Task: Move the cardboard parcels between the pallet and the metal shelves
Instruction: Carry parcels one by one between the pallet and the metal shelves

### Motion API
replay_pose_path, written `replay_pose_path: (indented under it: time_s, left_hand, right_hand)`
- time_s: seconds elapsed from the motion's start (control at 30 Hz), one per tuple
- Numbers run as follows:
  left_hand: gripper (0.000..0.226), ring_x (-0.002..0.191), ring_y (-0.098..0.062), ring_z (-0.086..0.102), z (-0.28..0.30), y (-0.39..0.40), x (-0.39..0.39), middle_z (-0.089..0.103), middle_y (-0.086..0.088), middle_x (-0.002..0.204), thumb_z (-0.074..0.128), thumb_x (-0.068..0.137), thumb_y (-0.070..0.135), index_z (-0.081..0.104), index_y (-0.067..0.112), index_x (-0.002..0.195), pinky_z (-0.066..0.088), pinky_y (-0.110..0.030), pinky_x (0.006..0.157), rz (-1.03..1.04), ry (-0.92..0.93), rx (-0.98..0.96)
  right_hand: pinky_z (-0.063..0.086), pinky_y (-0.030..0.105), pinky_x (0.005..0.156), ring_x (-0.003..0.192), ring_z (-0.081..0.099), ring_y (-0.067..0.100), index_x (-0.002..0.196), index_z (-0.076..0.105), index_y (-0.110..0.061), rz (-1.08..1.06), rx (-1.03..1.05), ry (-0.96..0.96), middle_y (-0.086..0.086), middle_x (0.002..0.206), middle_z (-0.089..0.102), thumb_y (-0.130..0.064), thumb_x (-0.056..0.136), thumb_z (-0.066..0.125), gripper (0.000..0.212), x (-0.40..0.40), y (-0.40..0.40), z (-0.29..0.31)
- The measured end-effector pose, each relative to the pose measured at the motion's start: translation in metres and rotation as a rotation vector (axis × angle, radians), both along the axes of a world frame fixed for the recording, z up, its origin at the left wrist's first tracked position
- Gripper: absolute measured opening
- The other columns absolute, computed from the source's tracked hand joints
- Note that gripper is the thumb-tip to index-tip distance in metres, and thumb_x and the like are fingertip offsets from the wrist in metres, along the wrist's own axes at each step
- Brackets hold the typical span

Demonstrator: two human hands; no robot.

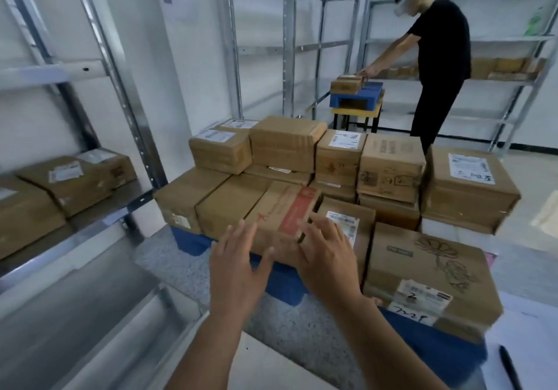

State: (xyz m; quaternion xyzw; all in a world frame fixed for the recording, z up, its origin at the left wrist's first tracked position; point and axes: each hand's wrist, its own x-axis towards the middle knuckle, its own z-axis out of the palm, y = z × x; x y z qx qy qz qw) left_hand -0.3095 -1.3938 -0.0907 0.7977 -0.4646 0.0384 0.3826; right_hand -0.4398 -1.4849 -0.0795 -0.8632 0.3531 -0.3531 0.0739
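A: Head view, the hands first?
B: Both reach forward with spread, straight fingers, gripping nothing. The left hand (238,264) hovers at the near-left corner of the red-printed box (282,214); whether it touches, I cannot tell.
A: And the right?
B: The right hand (326,256) lies at that box's near-right corner, its fingers (314,223) over the red band. Contact is unclear.
A: Where does the box sit?
B: On the front edge of the blue pallet (290,287), among stacked parcels, just beside the flower-drawn box (431,271).
A: The shelves?
B: The metal shelf (99,205) on the left holds two parcels (75,179). Behind, a person in black (440,57) touches a small box (347,83) on another blue pallet on a yellow counter (356,111).
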Motion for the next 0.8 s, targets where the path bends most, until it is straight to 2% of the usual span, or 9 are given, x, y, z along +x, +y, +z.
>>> replay_pose_path:
  time_s: [0.07, 0.13, 0.27, 0.53, 0.63, 0.73, 0.8]
  left_hand:
    - [0.06, 0.142, -0.019, 0.021, 0.0, 0.026, 0.019, 0.031, -0.001, 0.152, 0.051, 0.089, 0.049, 0.04, 0.02, 0.141, 0.016, -0.048, 0.115, 0.052, -0.018, 0.018]
    - [0.061, 0.143, -0.019, 0.018, 0.001, 0.055, 0.04, 0.029, -0.002, 0.153, 0.049, 0.09, 0.05, 0.038, 0.021, 0.142, 0.014, -0.047, 0.115, 0.098, -0.028, 0.029]
    - [0.064, 0.144, -0.018, 0.013, 0.002, 0.12, 0.081, 0.022, 0.0, 0.155, 0.04, 0.09, 0.057, 0.031, 0.024, 0.145, 0.012, -0.044, 0.117, 0.234, -0.055, 0.095]
    - [0.065, 0.145, -0.017, 0.009, -0.005, 0.25, 0.148, 0.014, 0.001, 0.157, 0.035, 0.092, 0.056, 0.022, 0.026, 0.148, 0.004, -0.037, 0.116, 0.385, -0.051, 0.171]
    - [0.066, 0.145, -0.017, 0.008, -0.008, 0.292, 0.17, 0.015, 0.0, 0.157, 0.038, 0.091, 0.056, 0.024, 0.025, 0.148, 0.004, -0.039, 0.117, 0.416, -0.039, 0.167]
    - [0.065, 0.143, -0.02, 0.017, -0.011, 0.332, 0.189, 0.024, -0.002, 0.155, 0.047, 0.09, 0.052, 0.033, 0.021, 0.145, 0.012, -0.043, 0.117, 0.474, -0.052, 0.137]
    - [0.065, 0.143, -0.02, 0.018, -0.012, 0.356, 0.201, 0.025, -0.003, 0.154, 0.047, 0.089, 0.053, 0.034, 0.022, 0.144, 0.013, -0.044, 0.116, 0.514, -0.045, 0.136]
  right_hand:
    - [0.045, 0.033, 0.087, 0.107, 0.055, 0.023, 0.116, 0.058, -0.018, 0.048, 0.0, -0.023, 0.006, 0.122, 0.055, -0.031, 0.088, 0.051, 0.032, 0.021, 0.02, 0.002]
    - [0.048, 0.039, 0.09, 0.11, 0.055, 0.025, 0.119, 0.057, -0.017, 0.095, 0.018, -0.041, 0.007, 0.123, 0.055, -0.03, 0.085, 0.059, 0.036, 0.045, 0.045, 0.005]
    - [0.041, 0.039, 0.094, 0.117, 0.054, 0.029, 0.126, 0.056, -0.015, 0.147, 0.002, 0.002, 0.012, 0.129, 0.054, -0.03, 0.08, 0.071, 0.051, 0.093, 0.101, 0.008]
    - [0.039, 0.045, 0.102, 0.129, 0.043, 0.028, 0.134, 0.05, -0.018, 0.292, 0.051, 0.047, 0.012, 0.142, 0.044, -0.041, 0.083, 0.062, 0.057, 0.175, 0.214, 0.005]
    - [0.041, 0.046, 0.102, 0.128, 0.044, 0.028, 0.134, 0.049, -0.019, 0.358, 0.048, 0.049, 0.011, 0.142, 0.045, -0.048, 0.083, 0.05, 0.059, 0.201, 0.253, 0.001]
    - [0.033, 0.04, 0.105, 0.131, 0.041, 0.025, 0.135, 0.046, -0.021, 0.413, 0.047, 0.074, 0.009, 0.144, 0.042, -0.052, 0.083, 0.044, 0.061, 0.228, 0.289, -0.003]
    - [0.028, 0.035, 0.102, 0.129, 0.044, 0.026, 0.133, 0.049, -0.02, 0.438, 0.032, 0.084, 0.01, 0.141, 0.046, -0.049, 0.084, 0.051, 0.058, 0.244, 0.312, -0.003]
